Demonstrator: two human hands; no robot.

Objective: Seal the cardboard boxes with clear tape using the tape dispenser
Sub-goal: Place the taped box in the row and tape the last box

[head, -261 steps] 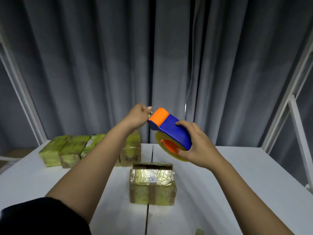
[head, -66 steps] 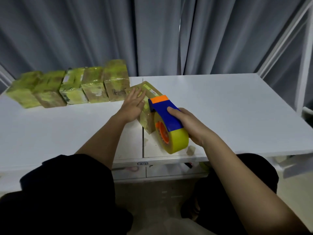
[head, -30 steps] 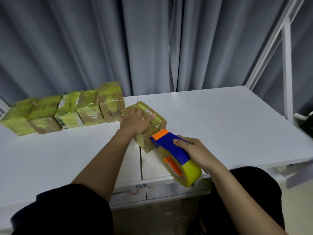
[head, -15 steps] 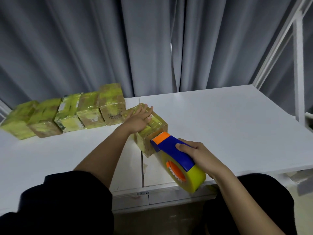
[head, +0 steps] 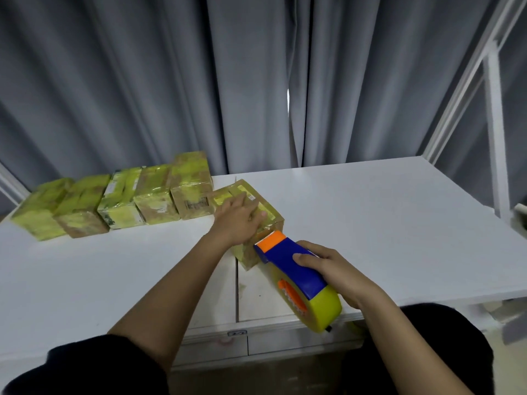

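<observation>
Two hands busy | left hand (head: pixel 238 220) presses flat on box (head: pixel 268 216) mid-table | right hand (head: pixel 333 273) grips tape dispenser (head: pixel 296 277) | dispenser dropped from box top to its near side | tape going on

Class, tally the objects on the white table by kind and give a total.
Cardboard boxes in the back row: 5
Cardboard box under the left hand: 1
Tape dispenser: 1
Total: 7

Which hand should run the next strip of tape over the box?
Right: the right hand already grips the tape dispenser, its orange nose at the box. The left hand rests on top, steadying it.
</observation>
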